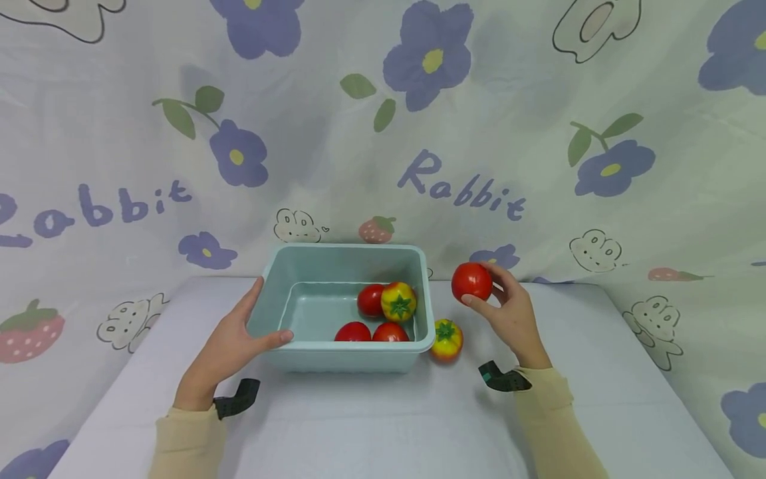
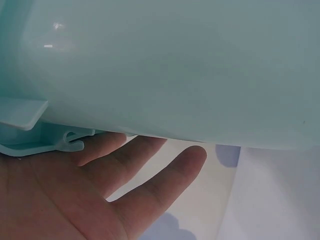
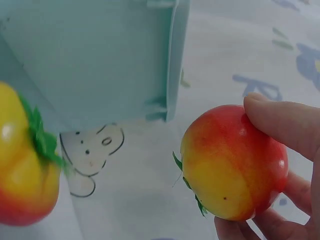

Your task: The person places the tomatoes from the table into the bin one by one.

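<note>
A pale blue-green plastic bin [image 1: 344, 362] stands on the table, tilted slightly in the head view. My left hand [image 1: 230, 342] holds its near left corner, thumb over the front rim and the other fingers outside. The left wrist view shows the fingers [image 2: 150, 197] spread beside the bin's outer wall. Right of the bin, my right hand [image 1: 509, 309] grips a red and yellow tomato [image 3: 232, 162] between thumb and fingers, raised off the table. Another yellow-red tomato [image 1: 447, 340] with a green top sits against the bin's right side.
Inside the bin lie several tomatoes, among them a yellow-topped one [image 1: 398, 302] and red ones [image 1: 353, 332] partly hidden by the front rim. A white cloth covers the table [image 1: 359, 432]; a printed curtain [image 1: 335, 153] with flowers hangs right behind it.
</note>
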A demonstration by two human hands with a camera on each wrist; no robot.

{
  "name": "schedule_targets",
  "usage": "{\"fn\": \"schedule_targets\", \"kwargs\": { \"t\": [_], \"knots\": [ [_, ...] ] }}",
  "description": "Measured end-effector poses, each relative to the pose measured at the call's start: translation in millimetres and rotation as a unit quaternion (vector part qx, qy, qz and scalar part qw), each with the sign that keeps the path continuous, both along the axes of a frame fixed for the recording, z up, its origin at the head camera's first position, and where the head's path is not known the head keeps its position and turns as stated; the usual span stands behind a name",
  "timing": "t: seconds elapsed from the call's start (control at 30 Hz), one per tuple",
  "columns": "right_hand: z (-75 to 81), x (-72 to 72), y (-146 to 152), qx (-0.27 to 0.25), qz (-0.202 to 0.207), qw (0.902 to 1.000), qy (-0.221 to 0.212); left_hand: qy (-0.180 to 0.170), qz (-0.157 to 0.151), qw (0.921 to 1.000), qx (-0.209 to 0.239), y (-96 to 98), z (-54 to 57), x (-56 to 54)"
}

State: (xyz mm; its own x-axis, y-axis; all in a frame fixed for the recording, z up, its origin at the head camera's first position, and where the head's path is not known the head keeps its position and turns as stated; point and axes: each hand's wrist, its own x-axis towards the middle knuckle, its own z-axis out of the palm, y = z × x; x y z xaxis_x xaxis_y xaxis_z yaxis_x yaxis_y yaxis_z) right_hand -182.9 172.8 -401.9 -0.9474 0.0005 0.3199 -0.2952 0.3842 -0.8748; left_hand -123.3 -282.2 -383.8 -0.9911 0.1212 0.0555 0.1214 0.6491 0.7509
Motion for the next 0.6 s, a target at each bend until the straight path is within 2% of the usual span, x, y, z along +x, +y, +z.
{"fn": "schedule_targets", "kwargs": {
  "t": [0.23,0.6],
  "knots": [
    [9.4,8.3,-11.9,-0.017,0.021,0.9993,0.025,0.0,0.001,1.0,0.002,0.0,0.5,0.3],
    [13.8,19.3,-30.1,-0.037,0.073,0.9952,0.053,-0.005,0.004,1.0,-0.003,0.1,-1.0,-0.3]
  ]
}}
